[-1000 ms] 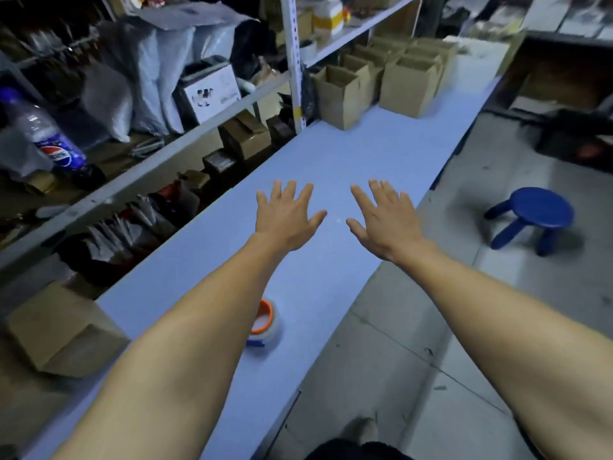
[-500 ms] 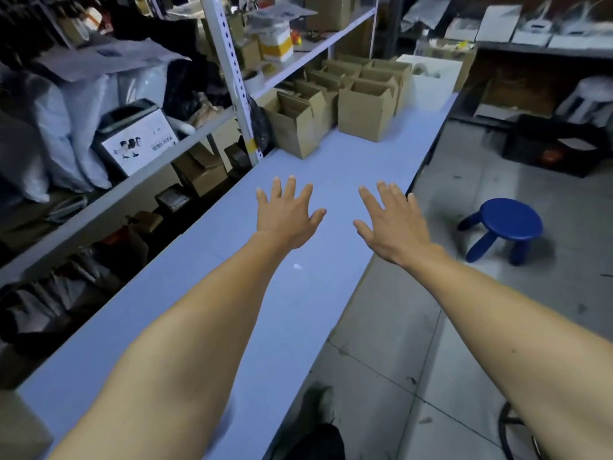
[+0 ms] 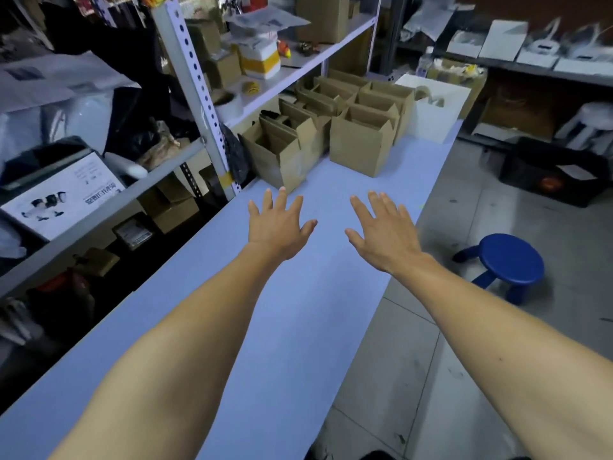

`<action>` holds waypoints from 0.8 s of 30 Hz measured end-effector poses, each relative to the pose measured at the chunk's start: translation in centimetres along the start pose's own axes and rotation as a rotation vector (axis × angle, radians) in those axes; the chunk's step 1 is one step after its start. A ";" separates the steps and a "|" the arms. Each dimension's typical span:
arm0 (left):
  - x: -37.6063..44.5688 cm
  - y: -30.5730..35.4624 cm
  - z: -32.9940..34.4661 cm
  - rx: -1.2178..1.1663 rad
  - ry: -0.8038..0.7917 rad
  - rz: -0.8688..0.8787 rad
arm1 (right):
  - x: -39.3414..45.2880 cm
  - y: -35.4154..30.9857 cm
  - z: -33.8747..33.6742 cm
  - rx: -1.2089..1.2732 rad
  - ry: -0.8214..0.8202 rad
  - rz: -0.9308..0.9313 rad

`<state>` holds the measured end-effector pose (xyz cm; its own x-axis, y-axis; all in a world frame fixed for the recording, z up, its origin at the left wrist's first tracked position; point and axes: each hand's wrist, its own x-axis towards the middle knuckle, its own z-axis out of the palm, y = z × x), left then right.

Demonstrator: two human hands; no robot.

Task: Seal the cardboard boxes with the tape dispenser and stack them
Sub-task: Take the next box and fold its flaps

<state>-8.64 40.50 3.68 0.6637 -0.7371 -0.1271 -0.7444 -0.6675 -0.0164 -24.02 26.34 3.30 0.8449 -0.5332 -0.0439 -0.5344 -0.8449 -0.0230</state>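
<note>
1. Left hand — fingers spread wide, holding nothing, above the pale blue surface.
2. Right hand likewise wide and empty.
3. Open cardboard boxes cluster at the surface's far end — well apart from both hands.
4. Blue stool on the floor.

Surface: long pale blue worktable beside a grey metal shelving rack.
On it: cluster of open-topped brown cardboard boxes at the far end; white square box behind them.
</note>
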 end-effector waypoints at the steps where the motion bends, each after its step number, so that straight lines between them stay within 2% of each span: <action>1: 1.5 -0.1 0.0 -0.003 -0.003 -0.012 | 1.8 0.4 0.0 0.002 -0.004 -0.012; 7: 8.1 -0.2 0.9 -0.041 -0.022 -0.090 | 10.4 2.1 1.3 0.028 -0.038 -0.081; 16: 19.0 1.8 1.9 -0.085 -0.061 -0.302 | 24.6 6.7 3.2 0.060 -0.100 -0.295; 24: 24.9 2.4 1.5 -0.129 -0.085 -0.465 | 33.8 7.9 3.7 0.045 -0.147 -0.441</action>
<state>6.04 20.68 -0.99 0.9116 -0.3498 -0.2161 -0.3515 -0.9356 0.0317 0.23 1.75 -2.08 0.9808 -0.1090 -0.1616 -0.1283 -0.9851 -0.1145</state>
